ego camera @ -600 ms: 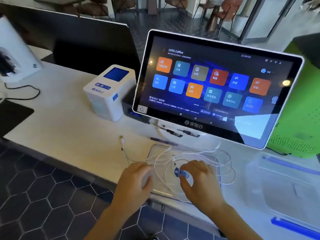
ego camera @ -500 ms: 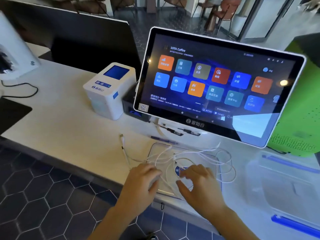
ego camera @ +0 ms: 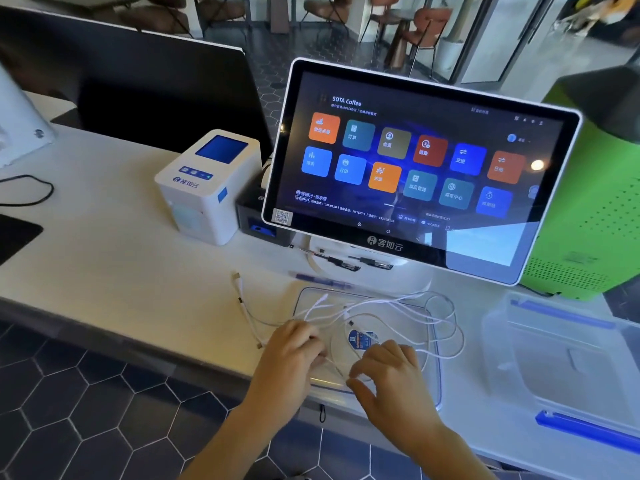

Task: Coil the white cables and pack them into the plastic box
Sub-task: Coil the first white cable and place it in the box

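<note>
Thin white cables (ego camera: 408,306) lie in loose tangled loops over a clear plastic box (ego camera: 429,368) with a round blue sticker (ego camera: 362,339), at the counter's front edge. Some plug ends (ego camera: 242,299) trail off to the left on the counter. My left hand (ego camera: 294,351) sits at the left side of the loops, its fingers curled round several strands. To its right, my right hand (ego camera: 388,372) arches over the near part of a loop, with thumb and fingers bent round the cable there.
A tilted touchscreen terminal (ego camera: 415,168) stands right behind the cables, with pens (ego camera: 322,280) at its base. A white label printer (ego camera: 207,185) sits left of it. Another clear plastic container with blue clips (ego camera: 571,358) lies at the right, before a green machine (ego camera: 595,220).
My right hand has drawn back toward the counter edge, uncovering the blue sticker. The left hand stays on the strands and the loops have shifted slightly.
</note>
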